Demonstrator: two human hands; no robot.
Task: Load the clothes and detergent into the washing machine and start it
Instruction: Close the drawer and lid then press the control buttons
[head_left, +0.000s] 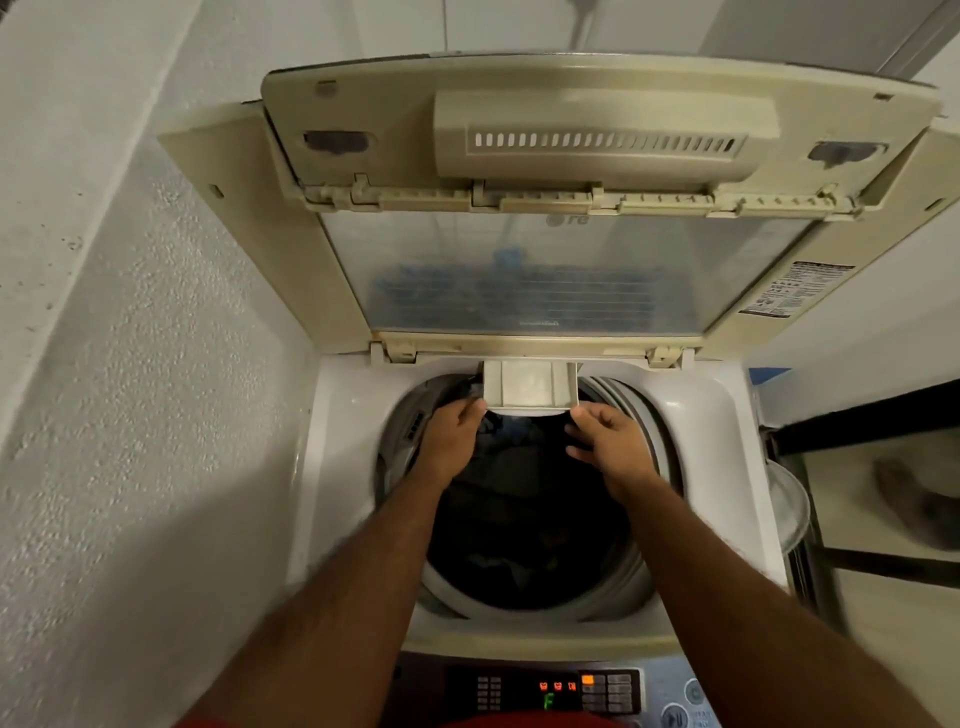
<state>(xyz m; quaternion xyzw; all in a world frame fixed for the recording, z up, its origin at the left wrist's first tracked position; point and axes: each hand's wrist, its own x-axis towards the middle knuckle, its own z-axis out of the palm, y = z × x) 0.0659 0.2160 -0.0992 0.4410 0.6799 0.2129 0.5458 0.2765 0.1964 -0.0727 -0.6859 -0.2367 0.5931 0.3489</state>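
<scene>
Hands: my left hand (453, 434) and right hand (609, 435) each touch a front corner of the detergent drawer (529, 391); grip unclear.
Drawer: pulled out over drum (530, 587).
Clothes (519, 519): dark, inside drum.
Lid (545, 249): up.
Panel (561, 693): lit.

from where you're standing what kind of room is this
Probably a home laundry corner or utility area. A top-loading washing machine stands tight against a rough plastered wall, its lid folded up, dark clothes in the drum and the control panel lit. Both hands are at the detergent drawer.
</scene>
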